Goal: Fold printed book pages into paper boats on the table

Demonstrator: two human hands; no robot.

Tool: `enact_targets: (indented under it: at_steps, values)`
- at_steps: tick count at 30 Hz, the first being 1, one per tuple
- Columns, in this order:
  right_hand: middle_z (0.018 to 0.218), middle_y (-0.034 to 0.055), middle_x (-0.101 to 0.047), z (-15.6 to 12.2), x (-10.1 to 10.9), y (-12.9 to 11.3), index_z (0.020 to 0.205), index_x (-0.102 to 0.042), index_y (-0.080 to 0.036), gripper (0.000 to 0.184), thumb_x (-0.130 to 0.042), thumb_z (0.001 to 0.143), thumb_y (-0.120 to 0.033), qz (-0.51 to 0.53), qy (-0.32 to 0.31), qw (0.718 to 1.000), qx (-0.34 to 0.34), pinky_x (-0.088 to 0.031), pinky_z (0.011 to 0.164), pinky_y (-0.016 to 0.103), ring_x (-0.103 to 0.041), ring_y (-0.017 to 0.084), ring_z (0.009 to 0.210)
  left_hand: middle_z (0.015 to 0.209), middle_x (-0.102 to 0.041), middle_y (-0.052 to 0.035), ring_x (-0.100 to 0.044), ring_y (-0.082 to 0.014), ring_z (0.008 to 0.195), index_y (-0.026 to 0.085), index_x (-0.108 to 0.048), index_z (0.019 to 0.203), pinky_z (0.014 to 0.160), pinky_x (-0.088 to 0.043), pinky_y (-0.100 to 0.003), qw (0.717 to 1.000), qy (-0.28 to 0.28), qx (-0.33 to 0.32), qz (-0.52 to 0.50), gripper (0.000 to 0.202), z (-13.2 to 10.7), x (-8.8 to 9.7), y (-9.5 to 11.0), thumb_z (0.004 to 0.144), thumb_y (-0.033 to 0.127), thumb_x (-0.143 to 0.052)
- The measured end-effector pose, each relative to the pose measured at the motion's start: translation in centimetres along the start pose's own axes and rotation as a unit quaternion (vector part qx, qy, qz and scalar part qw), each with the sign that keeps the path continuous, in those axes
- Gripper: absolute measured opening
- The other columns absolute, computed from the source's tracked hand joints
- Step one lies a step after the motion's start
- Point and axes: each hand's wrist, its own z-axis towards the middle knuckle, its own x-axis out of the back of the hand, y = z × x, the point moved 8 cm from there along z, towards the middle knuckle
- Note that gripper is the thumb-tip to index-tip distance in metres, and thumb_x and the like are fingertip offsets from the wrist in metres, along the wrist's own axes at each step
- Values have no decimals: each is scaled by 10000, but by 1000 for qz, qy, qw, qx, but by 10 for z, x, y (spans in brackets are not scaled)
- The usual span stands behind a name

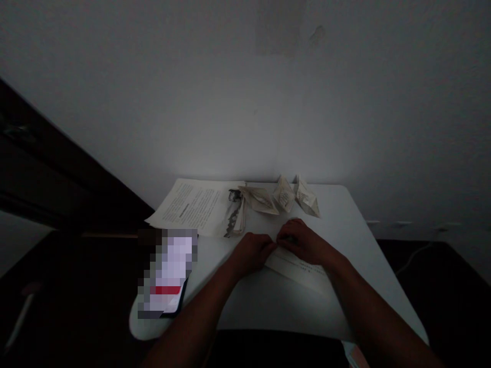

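Observation:
Both hands meet over the middle of the table, pinching a printed sheet of paper [297, 266]. My left hand [253, 253] is closed with thumb and fingertips at the sheet's upper left corner. Right beside it, my right hand [299, 239] is closed on the same edge and covers part of the paper. The sheet slants down to the right under my right wrist, with lines of print showing. Just beyond my hands stand three folded paper boats: one on the left [261, 198], one in the middle [284, 194] and one on the right [307, 198].
An open printed booklet [192, 207] lies at the table's back left, its left edge overhanging. A phone [172, 271] with a lit, blurred screen lies at the left front. The white table [345, 214] stands against a pale wall [215, 102]. A cable [416, 254] hangs at the right.

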Motion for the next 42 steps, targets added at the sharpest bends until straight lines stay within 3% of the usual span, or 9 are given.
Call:
enact_targets:
  at_steps: [16, 20, 24, 29, 36, 42]
  values:
    - [760, 33, -615, -4, 1, 10, 790, -605, -196, 152, -516, 848, -305, 33, 11, 999, -36, -400, 807, 355, -541, 180, 808, 560, -588, 8, -552, -122, 588, 152, -618, 714, 584, -374, -209, 998, -7, 34, -49, 290, -3, 5, 0, 857, 318, -427]
    - [849, 52, -635, -9, 2, 16, 913, -628, -210, 150, -529, 829, -286, 48, 20, 997, -49, -412, 829, 378, -541, 205, 897, 527, -560, 15, -544, -123, 563, 150, -597, 686, 571, -377, -212, 996, 9, 62, -59, 310, -3, 7, -5, 855, 334, -414]
    - [1044, 65, -612, -16, 4, 20, 1111, -572, -233, 372, -585, 741, -190, 74, 19, 996, -50, -393, 903, 405, -507, 224, 1044, 527, -543, 21, -540, -120, 554, 151, -562, 639, 567, -383, -213, 992, 27, 83, -93, 346, -1, 9, -13, 857, 360, -394]
    - [1134, 83, -574, -19, 6, 12, 1172, -537, -234, 599, -734, 610, -297, 60, 23, 997, -37, -339, 959, 450, -465, 256, 1118, 488, -511, 26, -525, -116, 490, 149, -535, 614, 531, -388, -219, 981, 32, 118, -149, 360, 1, 7, -19, 846, 381, -388]
    - [1111, 80, -595, -17, 6, 11, 1163, -540, -239, 505, -616, 670, -158, 53, 44, 998, -14, -344, 944, 453, -490, 247, 1091, 442, -491, 30, -492, -111, 400, 149, -530, 608, 454, -365, -217, 971, 11, 163, -175, 359, 2, 3, -22, 827, 400, -396]
    - [1030, 81, -639, -16, 9, 12, 1101, -584, -237, 308, -563, 794, -227, 56, 58, 997, -3, -385, 905, 427, -543, 228, 1012, 456, -510, 17, -533, -127, 478, 146, -555, 598, 515, -389, -226, 977, 14, 152, -146, 365, 4, 5, -20, 821, 384, -392]
